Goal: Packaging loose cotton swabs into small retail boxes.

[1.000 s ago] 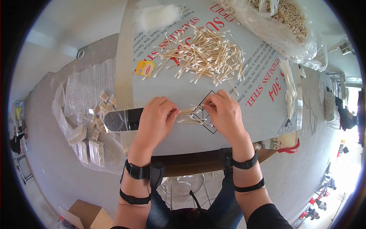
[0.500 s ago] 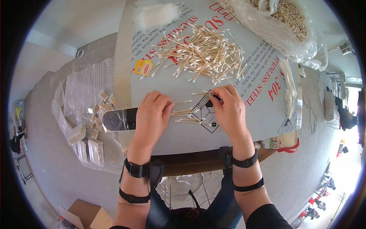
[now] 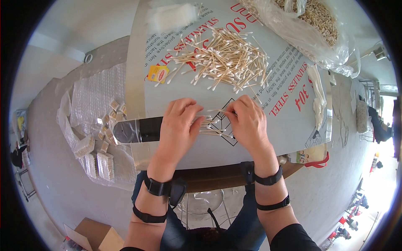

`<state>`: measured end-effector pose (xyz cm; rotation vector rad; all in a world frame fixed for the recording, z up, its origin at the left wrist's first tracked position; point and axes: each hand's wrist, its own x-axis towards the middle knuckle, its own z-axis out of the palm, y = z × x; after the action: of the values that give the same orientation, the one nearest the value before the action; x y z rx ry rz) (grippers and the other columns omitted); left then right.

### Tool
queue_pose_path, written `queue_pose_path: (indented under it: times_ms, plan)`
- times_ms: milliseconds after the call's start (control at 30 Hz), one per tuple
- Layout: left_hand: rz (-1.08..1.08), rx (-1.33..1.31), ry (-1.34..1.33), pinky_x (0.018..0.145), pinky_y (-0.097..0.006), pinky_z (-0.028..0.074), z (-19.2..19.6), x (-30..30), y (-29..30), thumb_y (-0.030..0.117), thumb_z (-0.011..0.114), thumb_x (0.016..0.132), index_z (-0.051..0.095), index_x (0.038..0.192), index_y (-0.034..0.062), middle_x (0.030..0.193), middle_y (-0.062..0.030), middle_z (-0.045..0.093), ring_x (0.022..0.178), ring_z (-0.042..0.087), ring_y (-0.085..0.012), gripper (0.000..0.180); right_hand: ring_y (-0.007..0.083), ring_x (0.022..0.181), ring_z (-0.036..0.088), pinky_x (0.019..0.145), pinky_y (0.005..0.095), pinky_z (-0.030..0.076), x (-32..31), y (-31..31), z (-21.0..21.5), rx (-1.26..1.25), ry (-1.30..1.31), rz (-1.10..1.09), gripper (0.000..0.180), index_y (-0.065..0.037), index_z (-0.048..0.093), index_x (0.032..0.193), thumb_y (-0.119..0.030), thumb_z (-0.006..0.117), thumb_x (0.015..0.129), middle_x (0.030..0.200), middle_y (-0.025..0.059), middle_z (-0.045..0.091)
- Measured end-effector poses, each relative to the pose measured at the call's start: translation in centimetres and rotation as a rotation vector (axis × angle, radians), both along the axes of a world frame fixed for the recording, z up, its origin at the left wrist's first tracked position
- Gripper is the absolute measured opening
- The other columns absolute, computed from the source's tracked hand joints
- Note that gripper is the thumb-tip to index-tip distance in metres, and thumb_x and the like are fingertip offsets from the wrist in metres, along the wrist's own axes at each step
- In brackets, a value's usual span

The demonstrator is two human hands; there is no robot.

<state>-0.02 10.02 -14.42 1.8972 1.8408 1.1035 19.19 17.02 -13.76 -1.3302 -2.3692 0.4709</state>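
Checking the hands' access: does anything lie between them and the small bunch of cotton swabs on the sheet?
Nothing visible does. Both the left hand and right hand already touch the bunch; the big swab pile lies apart, farther back.

Grey concrete floor (image 3: 63, 184), cardboard box (image 3: 94, 236) lower left, bright daylight at rt edge.

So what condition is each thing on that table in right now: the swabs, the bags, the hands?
Left hand: flat, fingers on a small bunch of cotton swabs.
Right hand: pinching the same bunch.
Cotton swab pile: loose, scattered.
Clear plastic bag: open, part full of swabs.
Small packed swab packets: stacked on bubble wrap.
Yellow tag: lying flat.
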Motion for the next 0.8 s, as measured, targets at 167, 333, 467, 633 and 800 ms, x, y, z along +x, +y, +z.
queue_pose_path:
  times_ms: [167,333,467,633,800]
  plan:
    - [-0.029,-0.093,-0.22,0.078,-0.037,0.054,0.7,0.6,-0.2,0.003,0.077,0.082,0.07,0.098,0.0015,0.096,-0.0102,0.069,0.087,0.065,-0.0289,0.017,0.028,0.074,0.064,0.064,0.0386,0.051,-0.6,-0.5,1.1,-0.104,0.19,0.073,0.013,-0.008,0.064,0.083,-0.009,0.077,0.081,0.081,0.0061,0.061]
    - [0.024,-0.108,-0.219,0.069,-0.033,0.054,1.1,-0.8,-0.4,0.001,0.072,0.087,0.07,0.096,-0.0003,0.083,-0.0111,0.068,0.073,0.067,-0.0244,0.009,0.0292,0.072,0.066,0.064,0.0381,0.051,-0.9,-0.6,1.0,-0.24,0.25,-0.027,0.011,-0.006,0.066,0.088,-0.01,0.075,0.085,0.082,0.0084,0.067]
    - [-0.134,-0.578,-0.272,0.066,-0.032,0.053,3.1,-2.8,-1.2,0.006,0.07,0.089,0.072,0.093,0.0003,0.079,-0.0118,0.071,0.071,0.069,-0.0221,0.007,0.03,0.075,0.067,0.065,0.0375,0.052,-0.2,0.0,0.6,-0.255,0.188,-0.154,0.01,-0.006,0.067,0.091,-0.012,0.074,0.087,0.085,0.009,0.069]
    - [-0.572,-1.217,-0.227,0.065,-0.033,0.053,5.3,-0.8,-1.5,0.018,0.067,0.092,0.075,0.092,0.0022,0.072,-0.0103,0.073,0.07,0.071,-0.021,0.018,0.0295,0.075,0.067,0.066,0.0379,0.052,-0.5,-0.3,0.4,-0.273,0.17,-0.119,0.008,-0.008,0.069,0.091,-0.014,0.073,0.088,0.085,0.0076,0.069]
    - [-0.67,-1.022,0.056,0.066,-0.045,0.05,3.3,1.9,-3.7,0.034,0.066,0.093,0.074,0.083,0.0017,0.068,-0.0162,0.067,0.067,0.064,-0.039,0.035,0.0291,0.077,0.066,0.066,0.0381,0.052,-0.9,-0.6,0.4,-0.294,0.157,-0.087,0.008,-0.008,0.07,0.091,-0.015,0.072,0.088,0.084,0.0061,0.069]
